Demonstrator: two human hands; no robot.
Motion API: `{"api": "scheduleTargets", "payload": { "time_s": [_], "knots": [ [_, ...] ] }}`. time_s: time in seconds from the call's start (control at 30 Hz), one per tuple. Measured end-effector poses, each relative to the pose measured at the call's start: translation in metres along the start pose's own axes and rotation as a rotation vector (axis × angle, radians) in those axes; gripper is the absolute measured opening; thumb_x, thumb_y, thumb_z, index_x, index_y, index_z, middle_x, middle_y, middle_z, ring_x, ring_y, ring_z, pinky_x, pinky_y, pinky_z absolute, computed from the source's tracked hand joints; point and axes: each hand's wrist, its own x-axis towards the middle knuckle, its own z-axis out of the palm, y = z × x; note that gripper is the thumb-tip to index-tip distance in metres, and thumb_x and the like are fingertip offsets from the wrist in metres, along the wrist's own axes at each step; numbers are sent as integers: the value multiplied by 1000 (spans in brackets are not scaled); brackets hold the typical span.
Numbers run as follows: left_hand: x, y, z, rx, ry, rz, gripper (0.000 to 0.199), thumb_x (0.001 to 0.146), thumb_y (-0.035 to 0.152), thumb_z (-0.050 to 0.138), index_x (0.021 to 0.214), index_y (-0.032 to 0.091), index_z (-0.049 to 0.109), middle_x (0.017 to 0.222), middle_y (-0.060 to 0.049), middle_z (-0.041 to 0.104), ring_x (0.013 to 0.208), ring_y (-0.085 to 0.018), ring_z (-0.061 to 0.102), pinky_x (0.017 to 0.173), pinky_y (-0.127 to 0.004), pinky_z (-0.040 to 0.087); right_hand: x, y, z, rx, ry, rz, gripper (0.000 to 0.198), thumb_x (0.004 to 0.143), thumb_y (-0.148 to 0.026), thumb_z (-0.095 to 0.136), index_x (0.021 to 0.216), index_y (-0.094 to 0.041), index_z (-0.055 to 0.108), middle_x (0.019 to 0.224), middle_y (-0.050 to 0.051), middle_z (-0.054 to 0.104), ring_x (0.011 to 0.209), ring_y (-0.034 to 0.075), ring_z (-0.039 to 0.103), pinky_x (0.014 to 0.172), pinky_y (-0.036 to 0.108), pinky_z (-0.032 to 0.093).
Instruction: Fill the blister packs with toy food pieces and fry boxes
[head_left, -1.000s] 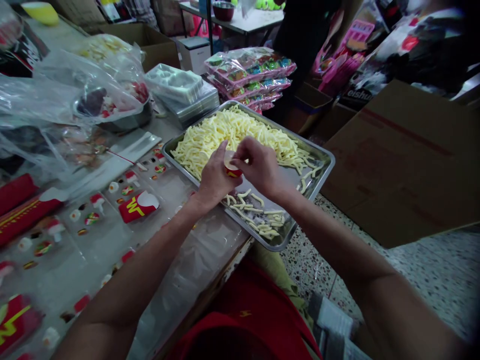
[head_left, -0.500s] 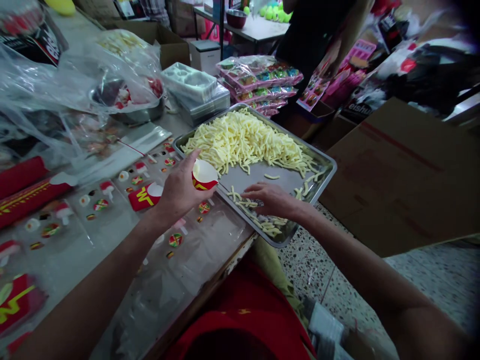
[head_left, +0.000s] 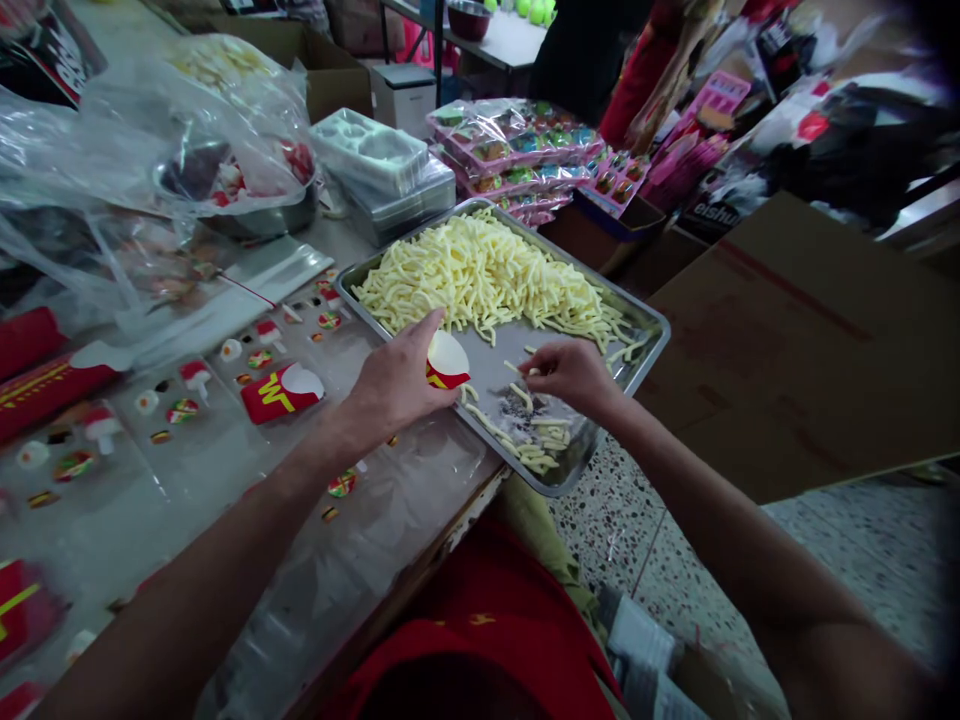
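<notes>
My left hand is wrapped round a small red and white fries carton, its mouth tipped toward the tray. Just right of it, over the metal tray, my right hand has its fingertips pinched on a pale yellow toy fry. More loose fries lie below that hand at the near corner. A large heap of fries covers the tray's far side. On the table to the left rests another red carton with a yellow mark.
Clear plastic packs with small toy food pieces cover the table. Behind are a steel bowl under plastic bags, stacked clear trays and pink packs. A large cardboard sheet stands at the right. A person is in the background.
My left hand has moved right with the carton, nearer the tray's edge. My right hand has lifted slightly and its spread fingers have closed into a pinch on a fry.
</notes>
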Motion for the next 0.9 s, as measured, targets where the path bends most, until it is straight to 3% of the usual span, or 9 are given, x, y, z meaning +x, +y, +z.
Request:
{"api": "scheduleTargets", "payload": {
  "time_s": [0.13, 0.2, 0.27, 0.37, 0.47, 0.6, 0.7, 0.8, 0.9],
  "knots": [
    [-3, 15, 5, 121, -115, -46, 91, 69, 34, 82, 149, 17, 42, 136, -16, 62, 120, -33, 63, 97, -41, 53, -18, 0, 13, -339, -39, -70, 21, 71, -13, 70, 88, -18, 82, 85, 7, 75, 73, 19, 64, 63, 29, 41],
    [-4, 24, 9, 169, -155, -25, 89, 70, 32, 82, 147, 17, 42, 132, -17, 64, 116, -33, 65, 93, -40, 54, -20, 2, 21, -372, 12, -69, 21, 71, -12, 69, 88, -17, 81, 88, 9, 75, 76, 20, 64, 64, 29, 41],
    [-4, 31, 13, 201, -175, 4, 88, 69, 27, 81, 147, 17, 41, 132, -17, 63, 114, -33, 65, 92, -40, 54, -16, 2, 23, -219, 56, 11, 18, 68, -13, 70, 84, -16, 79, 77, 6, 73, 69, 18, 61, 60, 28, 39],
    [1, 40, 19, 211, -206, -4, 88, 69, 26, 82, 147, 16, 41, 130, -19, 63, 114, -35, 65, 91, -41, 54, -2, -5, 19, 311, 149, 139, 17, 69, -22, 74, 83, -14, 77, 65, 1, 67, 57, 13, 54, 56, 26, 40],
    [11, 46, 32, 161, -165, -46, 88, 68, 29, 83, 145, 16, 42, 130, -17, 63, 115, -34, 64, 94, -41, 53, 9, -23, 21, 618, 279, 84, 24, 73, -31, 72, 88, -13, 76, 69, 1, 67, 59, 13, 54, 59, 26, 43],
    [34, 47, 51, 99, -4, -112, 70, 77, 23, 73, 142, 16, 47, 127, -15, 66, 117, -30, 65, 97, -37, 52, 22, -53, 22, 210, 313, -39, 16, 74, -17, 65, 83, -14, 77, 73, 3, 70, 68, 15, 58, 64, 26, 39],
    [55, 40, 56, 93, 113, -132, 62, 83, 17, 63, 143, 14, 48, 128, -17, 66, 119, -30, 64, 98, -38, 51, 39, -69, 1, -75, 69, -191, 21, 78, -9, 55, 76, -15, 76, 70, 2, 68, 67, 14, 55, 65, 27, 35],
    [72, 33, 51, 73, 223, -113, 80, 73, 18, 73, 147, 13, 44, 135, -19, 61, 123, -34, 61, 102, -43, 51, 59, -75, -24, -38, -102, -324, 24, 82, -9, 52, 79, -15, 76, 73, 0, 68, 67, 13, 54, 67, 26, 37],
    [77, 29, 47, 9, 281, -97, 89, 65, 18, 80, 147, 18, 45, 138, -17, 59, 125, -37, 59, 103, -48, 51, 76, -73, -32, 62, 13, -295, 21, 82, -14, 58, 92, -14, 77, 79, 0, 69, 73, 14, 58, 73, 27, 41]
  ]
}}
